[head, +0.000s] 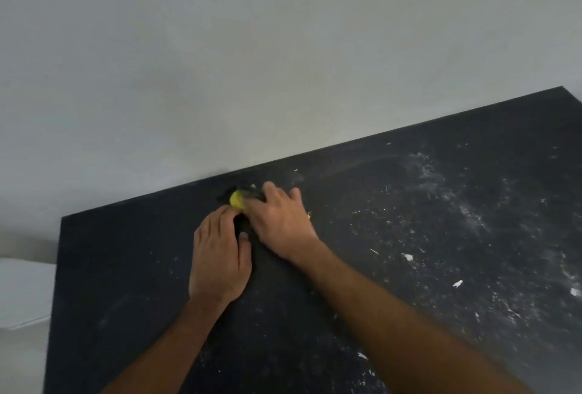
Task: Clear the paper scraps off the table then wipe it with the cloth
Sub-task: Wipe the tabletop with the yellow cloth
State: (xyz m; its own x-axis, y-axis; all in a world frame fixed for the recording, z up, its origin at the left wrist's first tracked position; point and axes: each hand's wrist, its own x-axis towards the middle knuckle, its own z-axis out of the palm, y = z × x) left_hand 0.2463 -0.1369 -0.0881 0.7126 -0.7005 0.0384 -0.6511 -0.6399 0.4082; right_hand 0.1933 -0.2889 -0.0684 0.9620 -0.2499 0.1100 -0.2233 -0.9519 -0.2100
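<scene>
Right grip (277,217) clasps yellow cloth (236,199) | left grip (220,255) flat, beside | scraps (408,257) rightward

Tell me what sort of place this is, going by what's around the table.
Probably a plain indoor room, perhaps at home; I can't say more. A black table strewn with white scraps stands against a bare, pale wall. Both hands, left and right, rest at a yellow cloth.

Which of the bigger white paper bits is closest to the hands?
The white scrap just right of the right forearm. The other bigger scraps lie further right, and one sits lower, toward the near edge.
</scene>
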